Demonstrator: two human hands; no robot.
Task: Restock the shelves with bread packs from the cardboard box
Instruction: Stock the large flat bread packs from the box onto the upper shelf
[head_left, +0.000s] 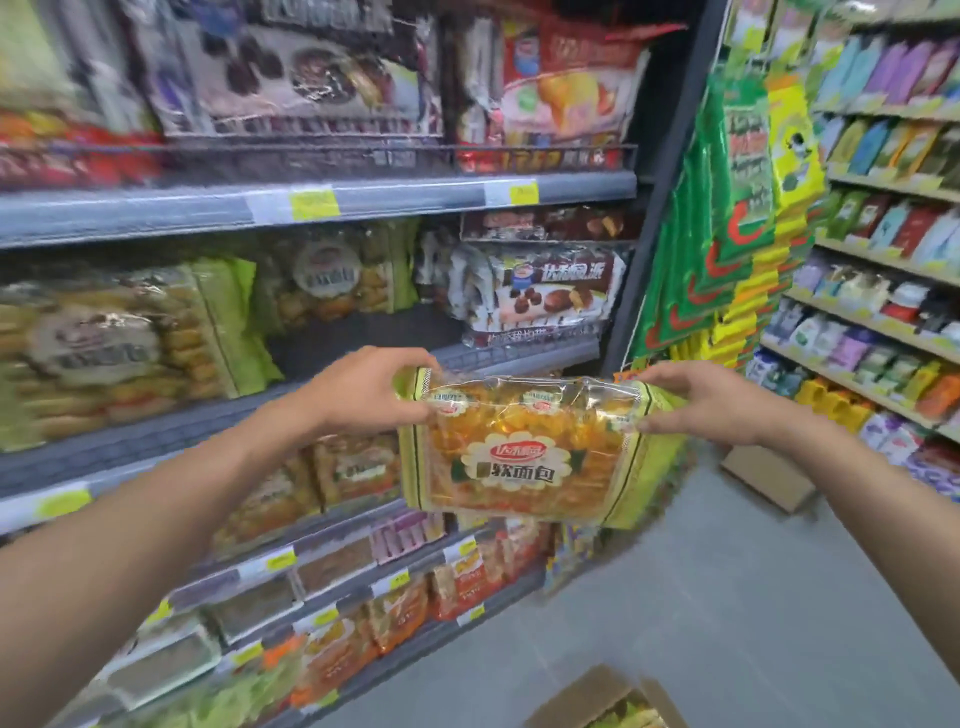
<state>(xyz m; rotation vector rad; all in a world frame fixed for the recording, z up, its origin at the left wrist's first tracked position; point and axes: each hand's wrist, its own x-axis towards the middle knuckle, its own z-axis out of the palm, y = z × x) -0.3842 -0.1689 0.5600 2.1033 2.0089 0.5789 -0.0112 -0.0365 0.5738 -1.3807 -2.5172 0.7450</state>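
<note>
Setting was a shop aisle with a grey floor (701, 597), stocked shelving on the left and a second run of shelves on the far right.

Nearest the camera, at the bottom edge, the cardboard box (597, 699) sat open on the floor; something greenish showed inside, too cropped to identify.

Above it, both bare forearms reached forward. The left hand (363, 392) pinched the upper left corner of a bread pack (524, 452), fingers closed on the film with the thumb under. The right hand (711, 402) gripped the upper right corner in the same way, fingers closed on the wrapper. The pack hung between the hands in mid-air, printed face toward the camera, in front of the shelving and not touching it.

Handling judgement: clear crinkled film over many small rolls, green end panels. Probably light, soft and crushable; film likely slippery, and corner pinches may let the body sag. A hold by the end panels or from beneath would likely carry it better than squeezing the middle.

Beyond the pack, the middle shelf (363, 374) showed a dark gap (363, 335) between matching bread packs (119, 348) at left and chocolate pie bags (550, 296) at right. That gap looked the likely destination. A further cardboard box (769, 475) lay on the floor behind.
</note>
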